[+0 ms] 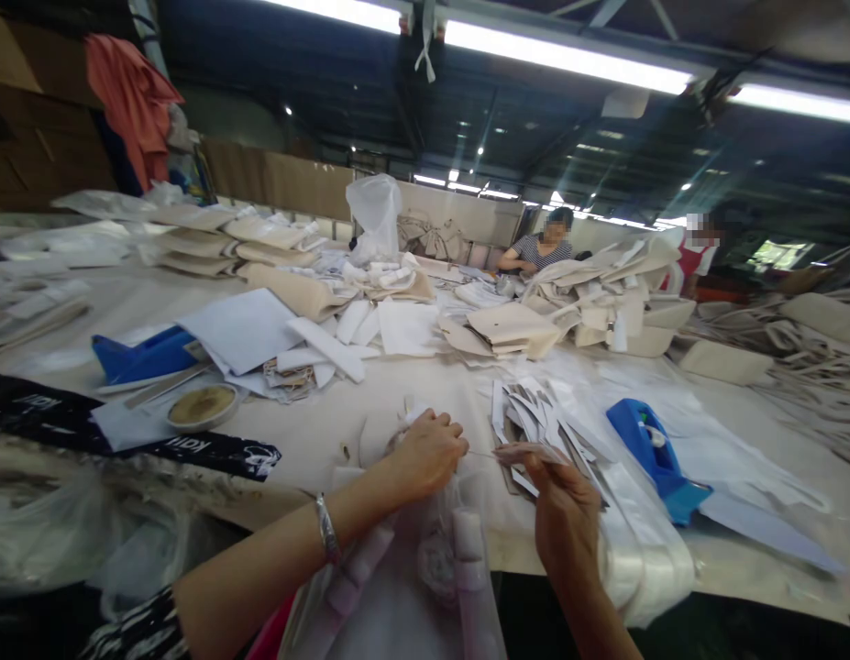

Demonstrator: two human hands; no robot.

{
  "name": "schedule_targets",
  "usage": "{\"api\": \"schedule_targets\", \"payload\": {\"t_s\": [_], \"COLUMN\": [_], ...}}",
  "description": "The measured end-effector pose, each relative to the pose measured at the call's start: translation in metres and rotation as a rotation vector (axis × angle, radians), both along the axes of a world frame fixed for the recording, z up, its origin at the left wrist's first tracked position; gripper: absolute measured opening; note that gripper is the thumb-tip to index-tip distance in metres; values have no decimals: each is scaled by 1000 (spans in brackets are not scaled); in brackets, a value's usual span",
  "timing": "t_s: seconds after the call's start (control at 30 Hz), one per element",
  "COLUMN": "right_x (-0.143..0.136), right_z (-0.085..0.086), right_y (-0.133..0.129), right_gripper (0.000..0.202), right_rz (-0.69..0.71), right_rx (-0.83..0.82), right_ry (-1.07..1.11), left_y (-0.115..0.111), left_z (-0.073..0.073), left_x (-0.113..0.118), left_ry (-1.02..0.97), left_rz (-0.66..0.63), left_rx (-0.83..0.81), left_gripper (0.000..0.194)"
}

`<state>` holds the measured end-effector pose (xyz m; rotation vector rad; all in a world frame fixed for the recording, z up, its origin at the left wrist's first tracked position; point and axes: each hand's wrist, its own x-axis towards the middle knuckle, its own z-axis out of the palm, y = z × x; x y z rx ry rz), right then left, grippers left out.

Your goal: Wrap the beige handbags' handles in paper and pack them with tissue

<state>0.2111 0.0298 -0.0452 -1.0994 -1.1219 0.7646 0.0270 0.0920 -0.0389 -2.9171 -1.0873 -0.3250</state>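
White and plastic-wrapped, an item with padded tubes (468, 536) lies just below the left hand (428, 454), whose fingers are curled closed near its top; exactly what they grip is hidden. Opposite, the right hand (566, 504) pinches a thin, pale, flat piece (531, 453). Narrow white strips (535, 412) lie just beyond the right hand, with a blue plastic tape dispenser (662, 469) to its right. Well left of the left hand sits a round, white-rimmed dish (205, 425).

My bench (314, 431) | left front edge: black printed strip (43, 410) | right: blue tape dispenser (665, 472), clear plastic sheets (645, 541) | farther: beige bags (511, 325)
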Motion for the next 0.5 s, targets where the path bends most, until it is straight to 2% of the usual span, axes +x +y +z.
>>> {"api": "schedule_targets", "payload": {"t_s": [0.03, 0.1, 0.17, 0.23, 0.27, 0.33, 0.4, 0.47, 0.5], "right_x": [6, 20, 29, 26, 19, -3, -28, -46, -51], "right_z": [-5, -16, -26, -31, -32, -31, -31, -37, -44], "right_y": [5, 18, 32, 43, 48, 57, 65, 77, 85], "right_gripper": [21, 32, 45, 51, 52, 52, 51, 50, 49], "right_rz": [-2, 22, -30, -123, -121, 44, 249, 341, 351], "right_rx": [-65, -232, -321, -246, -179, -102, -104, -110, -104], "right_ry": [47, 45, -156, -442, -555, -686, -722, -726, -733], "left_y": [2, 10, 19, 25, 26, 22, 16, 13, 12], "left_z": [1, 7, 15, 20, 21, 20, 15, 6, 1], "left_x": [-5, -22, -46, -69, -77, -85, -83, -80, -79], "left_ry": [-22, -190, -434, -572, -578, -514, -428, -326, -243], "left_rz": [7, -2, 20, 74, 102, 126, 129, 122, 106], "left_rx": [-19, -127, -265, -334, -333, -310, -282, -244, -154], "left_gripper": [15, 23, 33, 34, 33, 29, 24, 20, 20]}}
